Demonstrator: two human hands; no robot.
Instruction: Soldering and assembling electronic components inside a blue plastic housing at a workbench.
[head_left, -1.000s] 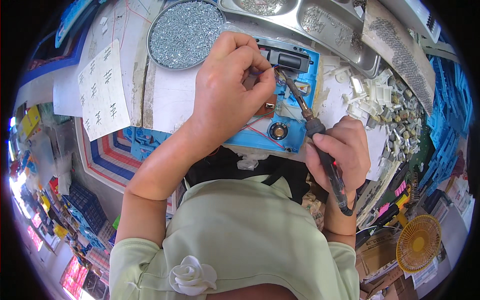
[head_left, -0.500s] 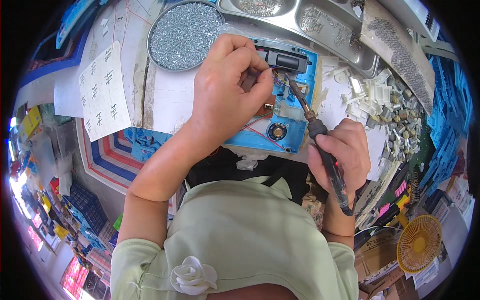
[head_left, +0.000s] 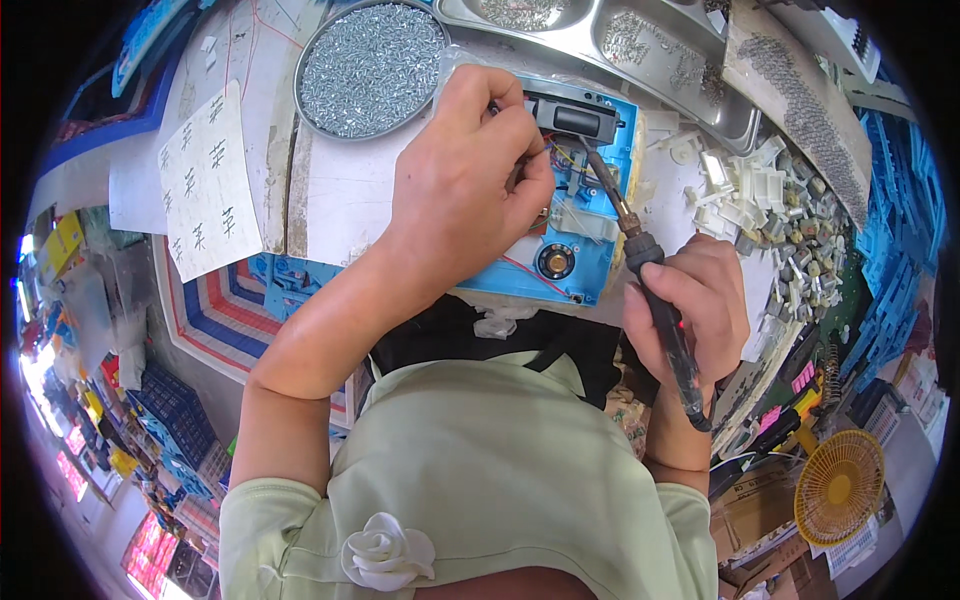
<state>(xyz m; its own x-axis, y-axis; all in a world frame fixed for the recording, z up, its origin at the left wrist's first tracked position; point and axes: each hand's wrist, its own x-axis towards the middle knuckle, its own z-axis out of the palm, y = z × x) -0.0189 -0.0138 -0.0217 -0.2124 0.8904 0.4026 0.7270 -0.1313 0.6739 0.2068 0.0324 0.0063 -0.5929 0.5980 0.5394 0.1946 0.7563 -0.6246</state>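
Observation:
My right hand (head_left: 700, 310) grips a soldering iron (head_left: 642, 248) by its dark handle. The iron's tip points up and to the left, close to the black part (head_left: 575, 120) at the far end of an open blue plastic housing (head_left: 597, 275). Thin wires (head_left: 568, 158) run inside the housing near that tip. My left hand (head_left: 462, 180) is over the housing's left side, thumb and fingers pinched together; what they hold is hidden behind them. A round speaker (head_left: 555, 261) sits at the housing's near end, with a red wire (head_left: 530, 270) beside it.
A round tray of small metal screws (head_left: 370, 70) stands far left of the housing. Behind it lies a steel compartment tray (head_left: 650, 60) with small metal parts. White plastic pieces (head_left: 720, 195) are heaped to the right. A handwritten sheet (head_left: 212, 185) lies at left.
My left hand has shifted slightly, its fingers moving up and left off the wires. The soldering iron and my right hand have moved a little to the right.

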